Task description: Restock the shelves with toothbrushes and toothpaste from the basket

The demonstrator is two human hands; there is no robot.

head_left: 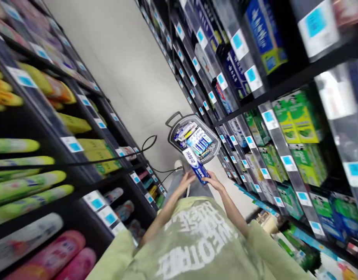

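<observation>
A long blue-and-white toothpaste box (pixel 197 165) is held upright at an angle in front of my body. My right hand (pixel 213 180) is closed on its lower right edge. On the other side, my left hand (pixel 187 180) is beside the box's lower left edge, fingers loosely stretched towards it; whether they touch it is too small to tell. Just beyond the box is a grey shopping basket (pixel 215 144), partly covered by the box's top end. Inside it lie several blue-and-white packages (pixel 199 139).
Shelves with yellow and pink packages (pixel 62 249) line the left side. On the right, shelves hold toothpaste boxes (pixel 304 116) behind price tags (pixel 238 43). Grey floor (pixel 114 58) runs between them. A thin black cable (pixel 114 158) crosses from the left.
</observation>
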